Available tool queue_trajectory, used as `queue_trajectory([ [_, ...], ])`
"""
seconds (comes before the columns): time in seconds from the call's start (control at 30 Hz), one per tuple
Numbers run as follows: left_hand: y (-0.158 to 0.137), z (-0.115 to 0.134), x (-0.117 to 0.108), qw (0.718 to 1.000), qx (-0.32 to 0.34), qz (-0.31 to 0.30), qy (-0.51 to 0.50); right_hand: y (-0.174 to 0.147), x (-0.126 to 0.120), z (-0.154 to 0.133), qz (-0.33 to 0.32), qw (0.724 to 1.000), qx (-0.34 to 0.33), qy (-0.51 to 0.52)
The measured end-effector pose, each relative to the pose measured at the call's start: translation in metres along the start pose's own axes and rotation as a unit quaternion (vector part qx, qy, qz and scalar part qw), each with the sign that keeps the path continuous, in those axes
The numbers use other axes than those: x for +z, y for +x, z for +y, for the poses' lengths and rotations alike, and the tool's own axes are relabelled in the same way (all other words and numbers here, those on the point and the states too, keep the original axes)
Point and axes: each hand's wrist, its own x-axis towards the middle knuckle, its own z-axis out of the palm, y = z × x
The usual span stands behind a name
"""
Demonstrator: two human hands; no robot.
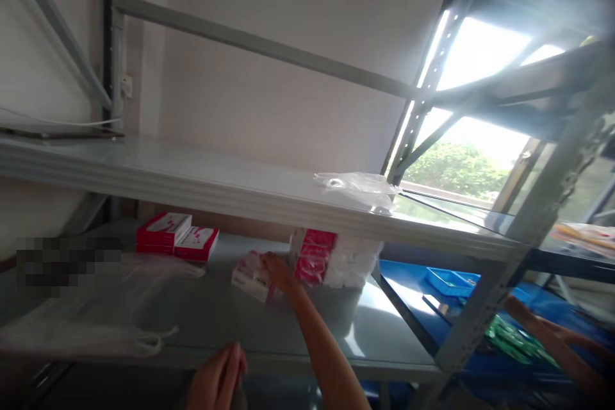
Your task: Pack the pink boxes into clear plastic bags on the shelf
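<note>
My right hand (275, 269) reaches onto the lower shelf, its fingers closed on a small pink and white box (248, 280) that looks wrapped in clear film. To the right of it stands a wrapped stack of pink and white boxes (314, 257). My left hand (218, 377) is at the lower shelf's front edge, low in the picture, with fingers pressed together. Whatever it may hold is hidden. Farther left on the same shelf are a red and white box stack (163, 232) and a single red and white box (196, 243).
A clear plastic bag (96, 307) spreads over the lower shelf's left side. The upper shelf (230, 173) overhangs my right hand and carries another clear bag (358, 187). Right of the metal post (485, 307), another person's arms (552, 339) are over a blue surface with green packets (516, 339).
</note>
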Motion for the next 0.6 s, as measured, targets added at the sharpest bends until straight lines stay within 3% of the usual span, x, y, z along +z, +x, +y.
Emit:
queue_trajectory([
  [0.1,0.029,0.001,0.011,0.996,0.062,0.003,0.065,-0.019,-0.008,-0.017,-0.01,0.997,-0.057,0.044],
  [0.23,0.076,-0.028,0.014,0.978,0.1,-0.003,0.185,-0.052,-0.015,-0.037,-0.006,0.99,-0.105,0.097],
  [0.33,0.092,-0.046,0.018,0.962,0.157,-0.04,0.221,-0.072,-0.013,-0.048,0.008,0.985,-0.111,0.136],
  [0.43,0.095,-0.044,0.016,0.953,0.15,-0.111,0.238,-0.083,-0.009,-0.05,0.046,0.98,-0.057,0.188],
  [0.5,0.096,-0.039,0.007,0.955,0.125,-0.119,0.241,-0.088,-0.008,-0.044,0.091,0.969,0.018,0.23],
  [0.53,0.096,-0.038,0.0,0.96,0.106,-0.098,0.238,-0.092,-0.007,-0.039,0.117,0.959,0.064,0.251],
  [0.6,0.096,-0.038,-0.017,0.972,0.055,-0.002,0.227,-0.104,-0.007,-0.026,0.168,0.932,0.156,0.28],
])
